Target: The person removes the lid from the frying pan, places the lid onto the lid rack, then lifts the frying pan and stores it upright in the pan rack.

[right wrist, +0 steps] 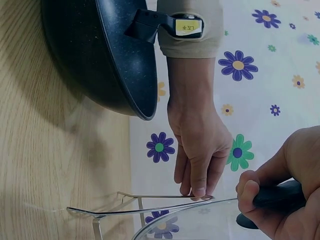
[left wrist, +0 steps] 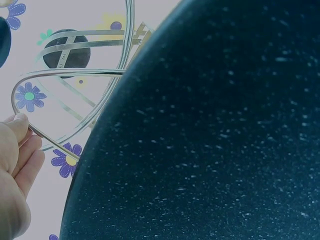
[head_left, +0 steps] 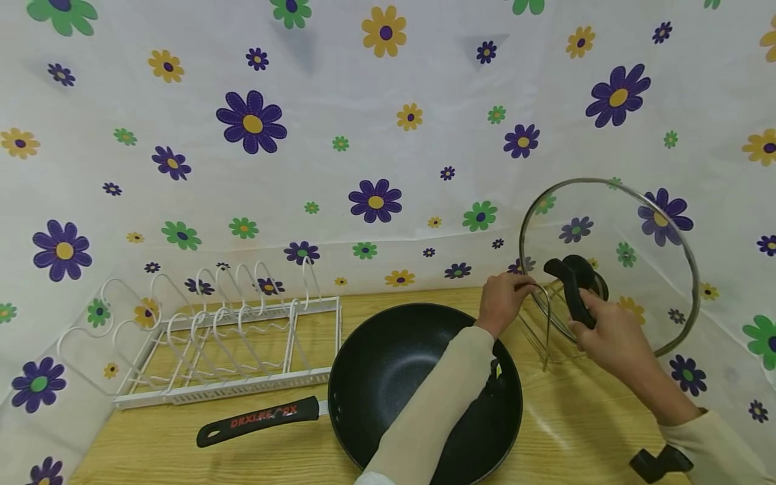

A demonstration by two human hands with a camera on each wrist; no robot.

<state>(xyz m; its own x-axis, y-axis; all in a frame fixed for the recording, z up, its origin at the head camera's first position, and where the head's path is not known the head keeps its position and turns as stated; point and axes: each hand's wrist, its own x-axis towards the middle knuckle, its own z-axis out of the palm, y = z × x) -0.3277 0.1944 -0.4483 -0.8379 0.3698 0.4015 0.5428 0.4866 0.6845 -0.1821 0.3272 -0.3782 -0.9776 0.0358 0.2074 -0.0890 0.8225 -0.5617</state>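
My right hand (head_left: 618,337) grips the black handle (head_left: 572,300) of a round glass lid (head_left: 606,215) with a metal rim. The lid is upright at the right. With its thumb and fingers, my left hand (head_left: 504,300) pinches the top of a bent metal wire stand (head_left: 547,337), as the left wrist view shows around the wire (left wrist: 55,141). The lid's lower part is at this stand; I cannot tell whether its rim rests on it. Under my left forearm lies a black wok (head_left: 388,377), its long handle (head_left: 261,421) pointing left.
A white wire rack (head_left: 254,385) with several upright loops stands on the left of the wood-grain table (head_left: 564,431). Behind everything hangs a white flower-print sheet (head_left: 339,87). A black wrist mount (head_left: 661,465) sits on the right sleeve.
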